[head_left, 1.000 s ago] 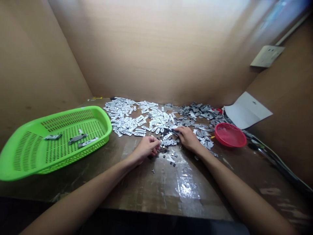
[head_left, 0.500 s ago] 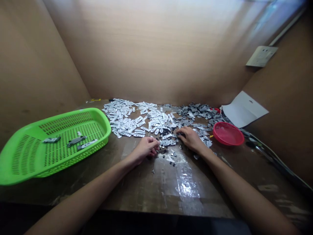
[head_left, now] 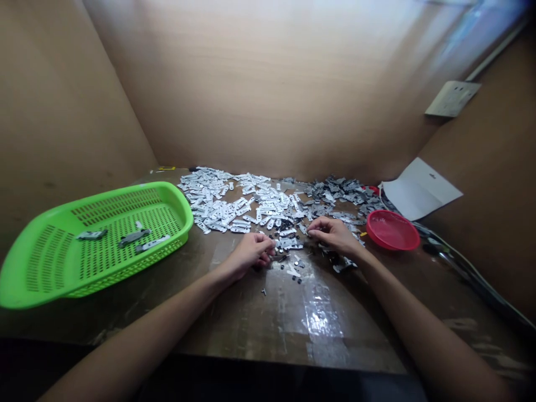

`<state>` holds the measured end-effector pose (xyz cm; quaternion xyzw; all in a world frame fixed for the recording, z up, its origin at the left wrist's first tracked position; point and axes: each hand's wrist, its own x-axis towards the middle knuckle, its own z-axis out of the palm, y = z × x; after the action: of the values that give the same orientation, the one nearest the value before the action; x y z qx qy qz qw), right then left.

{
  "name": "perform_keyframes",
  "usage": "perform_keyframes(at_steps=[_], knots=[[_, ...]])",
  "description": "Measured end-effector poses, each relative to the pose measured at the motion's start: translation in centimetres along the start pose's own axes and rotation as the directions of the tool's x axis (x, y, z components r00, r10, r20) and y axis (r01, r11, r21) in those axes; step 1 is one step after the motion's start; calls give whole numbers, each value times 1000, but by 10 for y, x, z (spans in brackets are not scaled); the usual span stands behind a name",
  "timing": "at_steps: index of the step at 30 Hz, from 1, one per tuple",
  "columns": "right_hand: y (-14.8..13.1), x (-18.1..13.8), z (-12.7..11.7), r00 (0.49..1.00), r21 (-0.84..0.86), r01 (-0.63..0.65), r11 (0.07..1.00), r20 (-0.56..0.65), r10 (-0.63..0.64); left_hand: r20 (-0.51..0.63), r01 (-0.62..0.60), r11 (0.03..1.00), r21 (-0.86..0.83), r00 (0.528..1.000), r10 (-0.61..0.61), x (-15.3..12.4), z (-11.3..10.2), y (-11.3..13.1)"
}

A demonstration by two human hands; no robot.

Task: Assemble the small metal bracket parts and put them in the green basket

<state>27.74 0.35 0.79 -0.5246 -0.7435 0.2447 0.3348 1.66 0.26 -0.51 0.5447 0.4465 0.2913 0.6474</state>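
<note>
My left hand [head_left: 254, 251] is closed, with thumb and forefinger pinched at the left end of a flat metal plate [head_left: 290, 244]. To the right, my right hand [head_left: 334, 234] has its thumb and fingertips pressed together just beyond the plate's other end. Whatever sits in that pinch is too small to make out. Small black round pieces [head_left: 298, 281], pins and little white strips [head_left: 292, 270] lie on the table below the plate. More metal parts [head_left: 344, 265] show beneath my right wrist.
Behind my hands spread a pile of white metal plates [head_left: 221, 215] and a pile of darker grey ones [head_left: 341, 190]. A green basket [head_left: 29, 268] with several parts stands left. At right are a red bowl [head_left: 392, 230], a white card [head_left: 419, 190] and cables.
My right hand has drawn slightly up and away from the small parts, and its fingers have come together. My left hand stays by the plate. The view has shifted a little.
</note>
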Motion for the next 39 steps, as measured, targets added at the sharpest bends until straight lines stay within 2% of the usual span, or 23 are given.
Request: perform_keyframes(at_steps=[3,5,8,11,14,17,23,33,39], knots=[[-16,-3,6,997,74,74,995,-22,-73,-6,34,999,-7,999,-34,-2,1,2],[-22,-5,9,991,41,121,992,-57,-118,-9,50,999,-12,999,-50,-2,2,3],[-19,-6,9,976,-162,99,982,-177,-128,-23,43,999,-24,999,-44,-2,1,1],[-6,-5,5,952,-378,34,925,-271,-146,-24,32,999,-33,999,-33,-1,-1,0],[0,-4,9,970,-415,63,907,-187,-153,-23,32,999,-29,999,-32,-1,-1,-1],[-4,-2,23,992,-414,63,908,-71,-101,-33,35,999,-19,999,-36,-1,0,0],[-6,1,40,998,-508,-42,860,-68,9,-29,36,999,-4,999,-36,-1,0,0],[-10,2,47,991,-470,112,876,-8,-131,-35,47,999,-20,998,-48,-1,0,3],[-12,1,43,988,-436,155,887,44,-151,-58,21,998,-52,998,-24,-1,1,5]])
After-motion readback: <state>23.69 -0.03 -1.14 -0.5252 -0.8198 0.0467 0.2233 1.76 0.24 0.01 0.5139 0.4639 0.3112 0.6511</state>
